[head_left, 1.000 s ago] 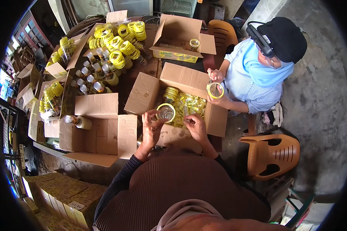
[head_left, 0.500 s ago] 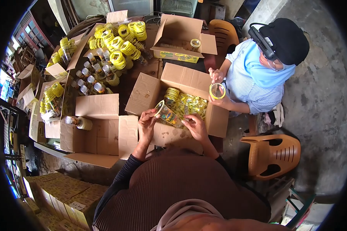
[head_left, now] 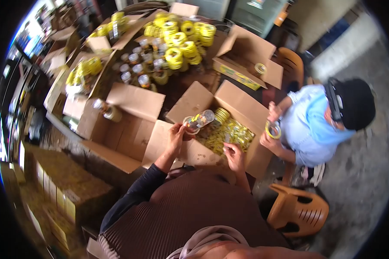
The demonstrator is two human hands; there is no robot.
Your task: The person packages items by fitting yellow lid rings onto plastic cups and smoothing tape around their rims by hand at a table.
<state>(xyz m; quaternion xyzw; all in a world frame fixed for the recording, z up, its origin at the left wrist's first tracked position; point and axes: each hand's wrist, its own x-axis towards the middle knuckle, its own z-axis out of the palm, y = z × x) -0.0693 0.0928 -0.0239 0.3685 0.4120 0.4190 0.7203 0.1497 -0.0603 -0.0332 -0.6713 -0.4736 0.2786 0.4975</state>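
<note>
My left hand [head_left: 176, 136] is wrapped round a clear plastic jar [head_left: 200, 121] with a yellow printed label. The jar is tilted, its far end pointing up and to the right. Apart from the jar, my right hand [head_left: 234, 157] hovers by the near side of an open cardboard box [head_left: 242, 100], fingers curled and tips pinched together. What those fingertips hold, if anything, I cannot tell. Inside this box lie a heap of small yellow-green packets or labels [head_left: 237, 133] and a stack of yellow rings [head_left: 221, 115].
Left of me stands an open box [head_left: 125, 136] with jars [head_left: 110, 111] at its corner. Yellow-ringed jars [head_left: 175, 43] crowd the far table. A co-worker [head_left: 315, 123] at the right holds a yellow-rimmed jar [head_left: 272, 129], near an orange chair [head_left: 300, 209].
My right hand has come off the jar, which my left hand has turned so that its far end points up and right. The whole view has swung, shifting the scene rightward.
</note>
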